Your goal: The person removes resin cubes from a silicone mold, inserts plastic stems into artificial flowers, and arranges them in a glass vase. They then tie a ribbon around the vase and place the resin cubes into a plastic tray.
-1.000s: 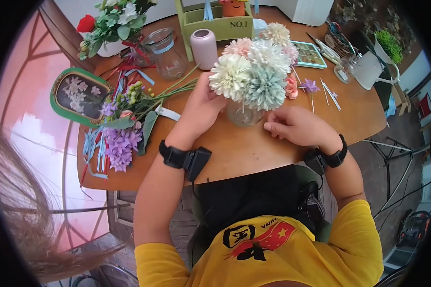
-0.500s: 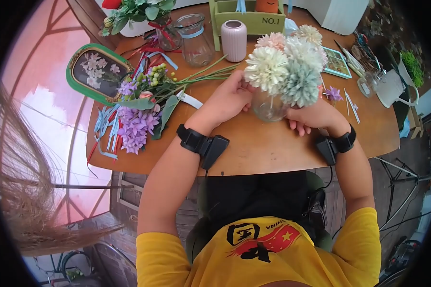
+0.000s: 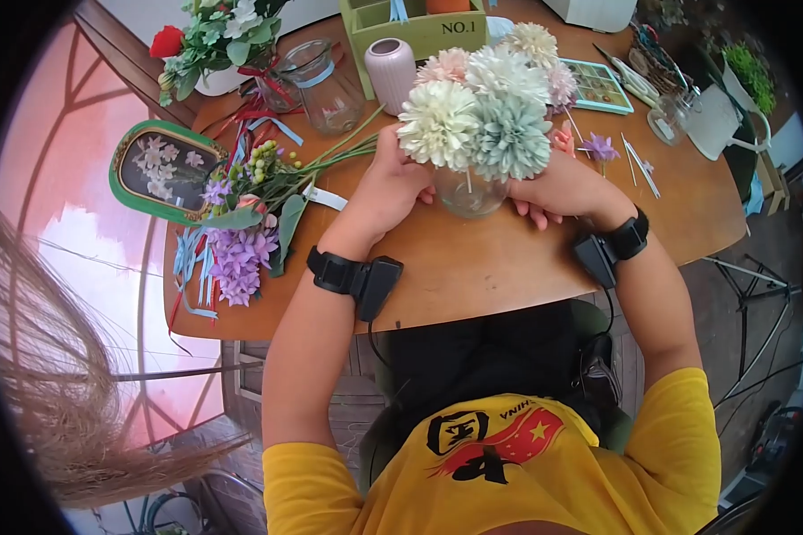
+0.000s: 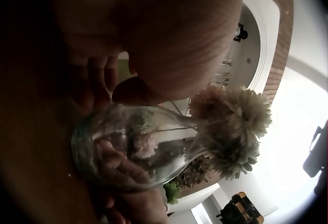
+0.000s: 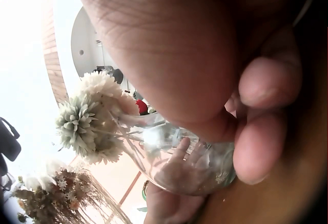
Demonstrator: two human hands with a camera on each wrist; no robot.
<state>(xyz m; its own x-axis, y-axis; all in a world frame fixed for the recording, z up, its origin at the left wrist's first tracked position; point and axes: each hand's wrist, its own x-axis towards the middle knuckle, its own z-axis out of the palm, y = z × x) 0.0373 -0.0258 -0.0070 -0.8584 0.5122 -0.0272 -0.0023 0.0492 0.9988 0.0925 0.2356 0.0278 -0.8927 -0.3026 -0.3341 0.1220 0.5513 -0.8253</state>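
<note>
A clear glass vase (image 3: 469, 193) stands on the table in front of the person, holding several round, many-petalled flowers in white, pale pink, cream and grey-blue (image 3: 509, 135). The left hand (image 3: 393, 185) holds the vase's left side; its thumb lies close along the glass in the left wrist view, where the vase (image 4: 128, 147) appears sideways. On the other side the right hand (image 3: 569, 189) grips the vase with its thumb against the glass and its other fingers (image 5: 260, 144) curled. The flower heads hide part of the vase's neck in the head view.
Purple flowers (image 3: 241, 259) and ribbons lie at left beside a green oval frame (image 3: 121, 174). Behind stand an empty glass jar (image 3: 330, 98), a pink ribbed vase (image 3: 391, 76) and a green wooden box (image 3: 370, 27). White sticks (image 3: 640, 169) and a purple blossom (image 3: 601, 146) lie right.
The right hand has moved in from beside the vase to touch its right side. The left hand stays at the vase's left. The head view has shifted and swung back.
</note>
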